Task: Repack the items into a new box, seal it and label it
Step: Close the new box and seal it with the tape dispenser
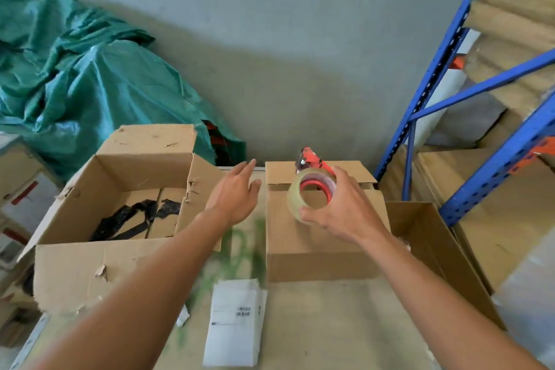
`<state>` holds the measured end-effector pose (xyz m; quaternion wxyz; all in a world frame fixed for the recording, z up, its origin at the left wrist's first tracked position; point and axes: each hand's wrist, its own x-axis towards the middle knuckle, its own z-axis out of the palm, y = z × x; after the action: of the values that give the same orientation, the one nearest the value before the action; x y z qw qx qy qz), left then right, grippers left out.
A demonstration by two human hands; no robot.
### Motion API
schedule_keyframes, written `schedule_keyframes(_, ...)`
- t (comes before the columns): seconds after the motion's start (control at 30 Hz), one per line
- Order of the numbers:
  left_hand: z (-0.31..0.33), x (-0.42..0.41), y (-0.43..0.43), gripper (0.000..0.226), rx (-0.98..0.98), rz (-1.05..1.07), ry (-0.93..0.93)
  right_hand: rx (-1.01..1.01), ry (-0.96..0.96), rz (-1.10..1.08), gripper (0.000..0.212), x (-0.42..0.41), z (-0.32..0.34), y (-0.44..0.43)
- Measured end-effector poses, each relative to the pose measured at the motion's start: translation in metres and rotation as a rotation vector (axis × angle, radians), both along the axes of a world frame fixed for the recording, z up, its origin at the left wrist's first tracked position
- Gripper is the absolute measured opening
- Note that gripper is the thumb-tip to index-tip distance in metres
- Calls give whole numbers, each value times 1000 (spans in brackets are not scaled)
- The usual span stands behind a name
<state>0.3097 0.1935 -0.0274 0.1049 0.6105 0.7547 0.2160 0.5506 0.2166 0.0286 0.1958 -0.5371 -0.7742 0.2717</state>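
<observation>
Two cardboard boxes stand on the table [330, 324]: a torn open box [99, 267] at left with black plastic [135, 216] crumpled inside, and a clean closed box [315, 255] at right, top flaps folded down. Over the closed box the right hand [339, 207] grips a red tape dispenser [312, 186] carrying a clear roll, fingers curled round it. The left hand [237, 189] hovers between the boxes, fingers spread. White labels [234, 324] lie near.

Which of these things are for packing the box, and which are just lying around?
For the job: new box; tape, gripped by the right hand; labels; old box.
Lying about: tarp; rack.
</observation>
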Motion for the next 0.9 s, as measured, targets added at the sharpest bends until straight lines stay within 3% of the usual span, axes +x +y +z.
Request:
schedule_keyframes(0.13, -16, 34, 23, 75, -203, -107, -21, 6, -33, 16, 93, 38, 6, 41)
schedule_keyframes(0.33, -58, 49, 23, 79, -479, -87, -25, -32, -157, 136, 109, 70, -9, 86)
schedule_keyframes(0.67, -77, 60, 22, 73, -494, 16, -168, 318, -603, 451, 115, 72, -35, 116)
schedule_keyframes(0.9, -80, 60, 21, 74, -483, 38, -197, 396, -520, 553, 96, 75, -46, 119)
